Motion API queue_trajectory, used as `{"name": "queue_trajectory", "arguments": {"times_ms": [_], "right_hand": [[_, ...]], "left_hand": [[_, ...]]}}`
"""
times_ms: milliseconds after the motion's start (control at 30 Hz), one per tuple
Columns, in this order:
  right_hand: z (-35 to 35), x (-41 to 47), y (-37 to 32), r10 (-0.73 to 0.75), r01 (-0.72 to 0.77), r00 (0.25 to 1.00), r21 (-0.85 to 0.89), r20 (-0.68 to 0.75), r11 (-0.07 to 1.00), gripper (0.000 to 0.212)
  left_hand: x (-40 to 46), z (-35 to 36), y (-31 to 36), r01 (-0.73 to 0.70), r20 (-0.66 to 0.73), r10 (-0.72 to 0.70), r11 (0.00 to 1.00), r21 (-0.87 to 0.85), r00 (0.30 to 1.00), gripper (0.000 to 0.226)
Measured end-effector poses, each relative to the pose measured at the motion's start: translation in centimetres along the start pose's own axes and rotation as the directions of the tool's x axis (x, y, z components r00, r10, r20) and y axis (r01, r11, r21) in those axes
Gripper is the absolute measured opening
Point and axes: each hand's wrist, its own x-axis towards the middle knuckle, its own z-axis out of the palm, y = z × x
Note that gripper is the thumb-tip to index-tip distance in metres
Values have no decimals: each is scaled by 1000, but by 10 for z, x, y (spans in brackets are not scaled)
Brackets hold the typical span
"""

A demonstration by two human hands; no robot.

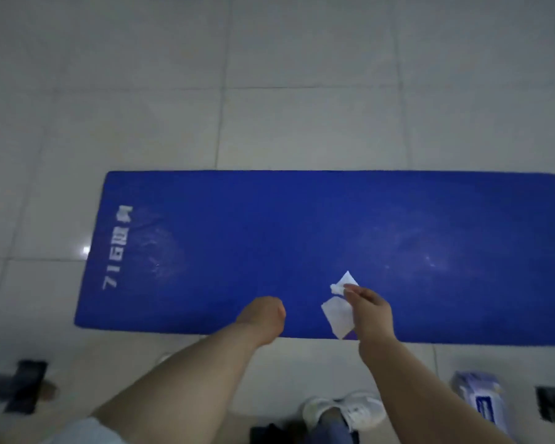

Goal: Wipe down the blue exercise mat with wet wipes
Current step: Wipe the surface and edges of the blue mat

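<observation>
Blue foam exercise mat [302, 238] with white lettering at its left end is lying flat and fully unrolled across the pale tiled floor [269, 91], long side facing the person, which makes sense since every part is reachable from the near edge that way. Their right hand [370, 310] is out over the near-middle of the mat, fingertips pinching a thin white wet wipe [338, 310] by its upper part so the rest dangles loose, partly unfolded. Looks like it's held up rather than pressed flat, probably shaking it open before laying it down, though I can't tell if the bottom corner touches the mat. Left hand [265, 317] hovers near the mat's front edge with fingers curled under into a loose fist, gripping nothing that I can see. Pack of wipes [481, 398], whitish with a blue label, sits on the floor off to the right, close enough to grab a fresh sheet. White sneaker [346, 411] planted just behind the mat. Faint smudgy marks show on both ends of the mat, so I'd guess most of the wiping isn't done yet.
</observation>
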Motion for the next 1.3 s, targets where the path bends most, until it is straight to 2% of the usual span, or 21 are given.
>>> {"name": "queue_trajectory", "arguments": {"times_ms": [100,200,333,400,467,533,600,667,733,867,967,1100,1233,1300], "right_hand": [[82,-28,-1,-66,67,998,-90,11,994,6],[177,-63,3,-107,113,994,-207,39,972,8],[297,-98,-8,-168,202,972,-221,164,954,20],[343,-115,-16,-220,289,943,-290,248,912,26],[377,-131,-17,-232,371,909,-419,345,829,31],[401,-137,-2,-195,427,871,-501,451,753,32],[417,-136,22,-124,405,855,-498,504,766,31],[425,-130,50,-78,337,865,-459,495,822,32],[429,-122,75,-29,259,885,-439,465,860,33],[438,-104,111,56,113,939,-459,338,881,23],[461,-99,131,43,65,974,-461,221,885,19],[529,-93,157,4,42,994,-420,109,907,15],[624,-59,178,-84,116,990,-317,114,941,33],[670,-27,187,-147,184,979,-311,140,932,32]], "left_hand": [[-8,-33,-69,-33,6,34,999,-22,999,27],[-19,-83,-148,-74,-17,74,996,42,997,27],[-17,-156,-241,-32,-137,47,994,107,989,24],[-16,-185,-275,8,-204,13,995,101,979,21],[-15,-201,-300,-10,-293,9,1000,-1,956,19],[-18,-207,-322,-93,-375,19,979,-179,927,17],[-24,-204,-347,-155,-421,-19,914,-374,907,17],[-28,-200,-378,-184,-455,-86,837,-516,887,22],[-30,-196,-410,-210,-502,-147,783,-586,852,29],[-14,-191,-461,-326,-587,-198,674,-663,785,30],[17,-200,-488,-395,-622,-128,670,-629,773,28],[61,-221,-521,-426,-598,96,791,-440,796,19],[116,-243,-564,-447,-601,222,858,-254,767,18],[152,-250,-582,-438,-615,252,883,-169,747,17]]}}
